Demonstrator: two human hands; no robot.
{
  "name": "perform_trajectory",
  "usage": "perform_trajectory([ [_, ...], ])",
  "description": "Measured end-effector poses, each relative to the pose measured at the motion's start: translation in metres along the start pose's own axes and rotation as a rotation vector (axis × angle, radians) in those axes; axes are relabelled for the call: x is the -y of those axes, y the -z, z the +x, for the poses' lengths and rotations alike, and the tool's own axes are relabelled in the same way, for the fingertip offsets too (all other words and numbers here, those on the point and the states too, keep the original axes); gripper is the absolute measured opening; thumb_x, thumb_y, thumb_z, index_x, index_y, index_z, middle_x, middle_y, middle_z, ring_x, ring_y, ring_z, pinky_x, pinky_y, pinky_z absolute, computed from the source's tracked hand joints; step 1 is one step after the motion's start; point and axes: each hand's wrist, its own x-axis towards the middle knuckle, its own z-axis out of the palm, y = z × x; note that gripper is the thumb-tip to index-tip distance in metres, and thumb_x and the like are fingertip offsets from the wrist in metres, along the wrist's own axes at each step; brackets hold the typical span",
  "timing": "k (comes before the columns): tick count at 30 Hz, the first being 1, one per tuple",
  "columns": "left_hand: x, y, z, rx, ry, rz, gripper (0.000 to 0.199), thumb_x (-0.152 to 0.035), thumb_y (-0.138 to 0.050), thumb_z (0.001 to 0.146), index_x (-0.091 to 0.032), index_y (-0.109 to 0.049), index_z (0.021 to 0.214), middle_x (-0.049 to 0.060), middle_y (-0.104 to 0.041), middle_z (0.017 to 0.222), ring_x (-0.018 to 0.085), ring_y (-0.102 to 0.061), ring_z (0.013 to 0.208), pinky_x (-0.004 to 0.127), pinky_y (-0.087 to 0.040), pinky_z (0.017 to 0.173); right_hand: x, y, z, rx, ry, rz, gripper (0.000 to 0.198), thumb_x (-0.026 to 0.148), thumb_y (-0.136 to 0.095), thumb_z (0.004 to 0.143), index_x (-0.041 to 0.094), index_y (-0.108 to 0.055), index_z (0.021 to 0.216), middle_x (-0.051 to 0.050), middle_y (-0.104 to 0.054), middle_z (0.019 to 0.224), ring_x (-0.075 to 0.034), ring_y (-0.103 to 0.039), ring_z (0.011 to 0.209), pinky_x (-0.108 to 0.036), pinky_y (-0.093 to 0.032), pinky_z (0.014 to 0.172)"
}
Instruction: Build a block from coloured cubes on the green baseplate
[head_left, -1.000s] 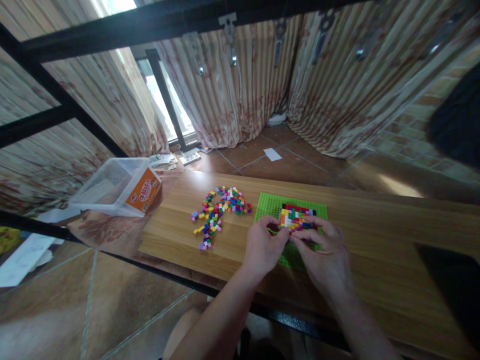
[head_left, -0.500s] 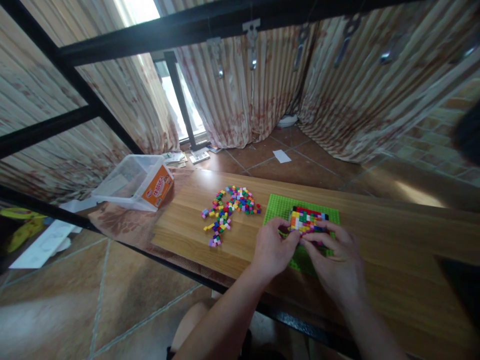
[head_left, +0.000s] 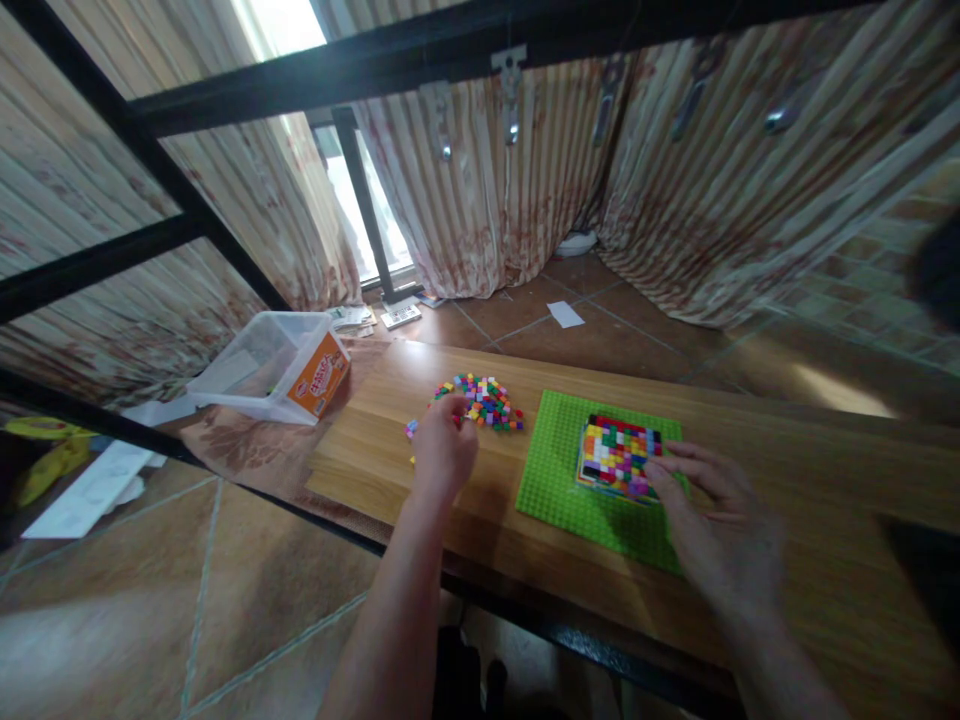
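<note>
So the left hand (head_left: 448, 445) was down at the heap of tiny loose multicoloured plastic bricks (head_left: 487, 400), toward the far edge of the long wood-grain tabletop (head_left: 360, 440). Its fingers were curled in narrow, but honestly I couldn't tell if there was a brick pinched in there, since the hand covered that part of the heap.

The patchwork-coloured block of stacked bricks (head_left: 619, 455) sat on the bright green studded square baseplate (head_left: 555, 480), a bit nearer its far edge than its near one. The right hand (head_left: 724, 530) came in over the baseplate's right edge, thumb tip at the block's right side, fingers loosely apart and not wrapped around anything I could see.

What could go wrong, imo: a shove from that thumb could skew the block or pop bricks off its right side, if they weren't pressed down fully (can't tell from here). On the left, a clumsy scoop could scatter pieces over the far edge, and bricks that small would be easy to drop or grab two at once. The clear plastic bin with an orange label (head_left: 279, 403) was beyond the tabletop's left end, well apart from both hands.
</note>
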Motion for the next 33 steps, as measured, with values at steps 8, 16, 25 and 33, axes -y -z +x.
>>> perform_trajectory([
  [8,0.047,0.038,0.029,0.064,0.105,0.532,0.035,-0.018,-0.056,0.079,-0.013,-0.069,0.111,0.016,-0.070,0.110,0.029,-0.065,0.105,0.035,-0.049,0.089,-0.002,0.003,0.006,-0.067,-0.043,0.109,0.022,0.043,-0.066,0.083,0.023,-0.072,0.079,-0.008,-0.070,0.104,-0.026,-0.065,0.099,-0.048,-0.047,0.094],
  [16,0.040,0.039,0.028,0.093,0.120,0.580,0.031,-0.021,-0.055,0.081,-0.015,-0.072,0.106,0.015,-0.072,0.105,0.029,-0.065,0.104,0.034,-0.049,0.084,0.002,0.004,0.010,-0.075,-0.070,0.130,0.021,0.043,-0.067,0.081,0.023,-0.073,0.078,-0.007,-0.071,0.102,-0.025,-0.065,0.098,-0.046,-0.047,0.096],
  [25,0.033,0.039,0.021,0.249,0.054,0.417,0.025,-0.018,-0.059,0.077,-0.018,-0.075,0.095,0.007,-0.076,0.089,0.020,-0.067,0.083,0.026,-0.044,0.068,-0.003,0.003,0.007,-0.017,-0.044,0.097,0.022,0.045,-0.065,0.083,0.025,-0.072,0.078,-0.006,-0.071,0.100,-0.025,-0.066,0.096,-0.047,-0.048,0.092],
  [33,0.033,0.027,0.018,0.380,-0.090,0.252,0.028,-0.012,-0.059,0.073,-0.017,-0.077,0.094,0.003,-0.074,0.077,0.017,-0.064,0.075,0.024,-0.044,0.066,-0.007,0.000,0.005,0.004,-0.066,0.094,0.020,0.044,-0.066,0.083,0.025,-0.072,0.080,-0.004,-0.072,0.100,-0.023,-0.066,0.096,-0.045,-0.049,0.091],
])
